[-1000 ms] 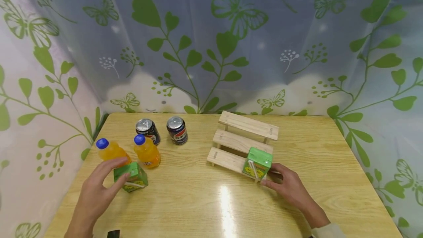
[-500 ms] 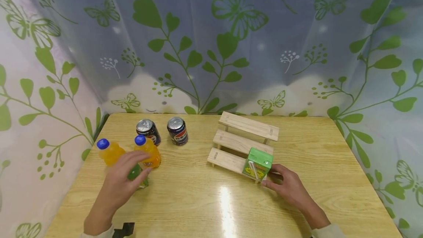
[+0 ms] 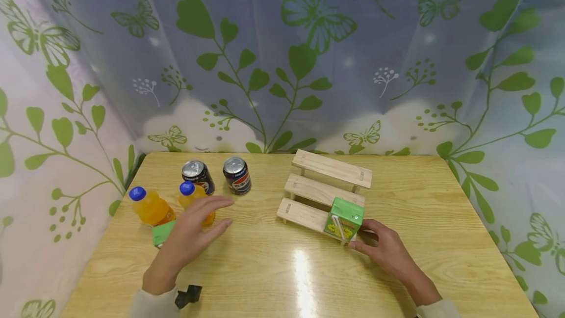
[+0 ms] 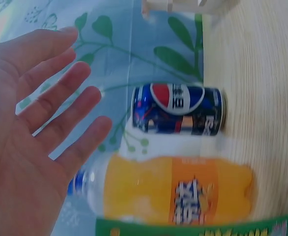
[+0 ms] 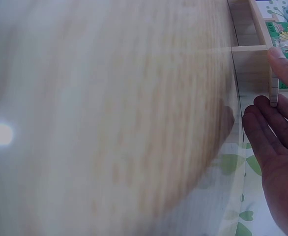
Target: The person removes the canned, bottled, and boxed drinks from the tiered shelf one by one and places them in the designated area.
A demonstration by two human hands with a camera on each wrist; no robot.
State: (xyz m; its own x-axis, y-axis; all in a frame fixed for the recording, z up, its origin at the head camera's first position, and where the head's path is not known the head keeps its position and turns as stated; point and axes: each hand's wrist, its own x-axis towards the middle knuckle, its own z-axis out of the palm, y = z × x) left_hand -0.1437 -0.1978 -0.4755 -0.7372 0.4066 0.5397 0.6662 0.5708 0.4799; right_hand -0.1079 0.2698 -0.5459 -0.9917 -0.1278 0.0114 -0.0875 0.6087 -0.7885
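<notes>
- L hand [image 3: 191,234]: fingers straight and spread, holding nothing, hovering low over the table edge of the drinks cluster. Wrist view shows the open palm [image 4: 21,147] with nothing in it.
- Change: a sec ago this hand sat on the green juice carton w/ yellow flowers [image 3: 162,233] at front left; now it has slid right past it, fingertips toward the cans. Carton is left on the table, only a corner showing behind the hand. My read: the hand let that carton be and is heading for another drink.
- Nearest to L hand: small orange-drink plastic bottle w/ blue cap [image 3: 194,199], partly hidden by the fingers; in the wrist view its orange label [image 4: 183,191] shows, lying just beside the dark blue cola can [image 4: 181,109].
- R hand [image 3: 388,251]: unchanged over the last sec; thumb tip touching the lower edge of the second green carton w/ a straw [image 3: 344,219], fingers relaxed behind it – not a firm grip, cannot tell more.
- That carton stands upright on the lowest step's right end of the pale wooden three-step rack [image 3: 318,190]; green top, flower print on front.
- Rest: second orange bottle [image 3: 149,206] far left, second can [image 3: 197,174] behind, light wood-grain table [image 3: 282,278], leaf-print curtain [image 3: 282,63].
</notes>
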